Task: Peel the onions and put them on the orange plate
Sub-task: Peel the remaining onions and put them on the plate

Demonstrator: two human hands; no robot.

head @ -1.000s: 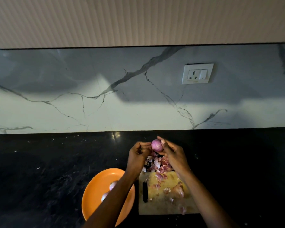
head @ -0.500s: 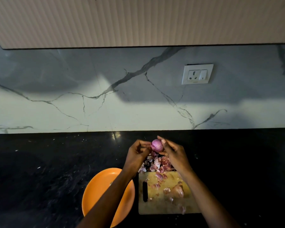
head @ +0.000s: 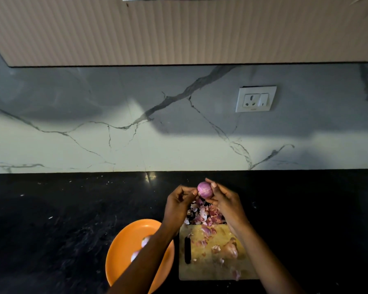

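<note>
Purple and glossy, the small round onion (head: 204,189) is held up above the far edge of the pale wooden chopping board (head: 212,270), over a heap of papery pink skins (head: 202,213). The right hand (head: 225,201) clamps it between thumb and fingertips; the left hand (head: 179,201) pinches at its left side, seemingly on a loose flap of skin. It looks light, firm and slick once bare, so holding it by the two ends should be safest. Left of the board, the round orange plate (head: 123,247) carries pale peeled onions (head: 145,241).
</note>
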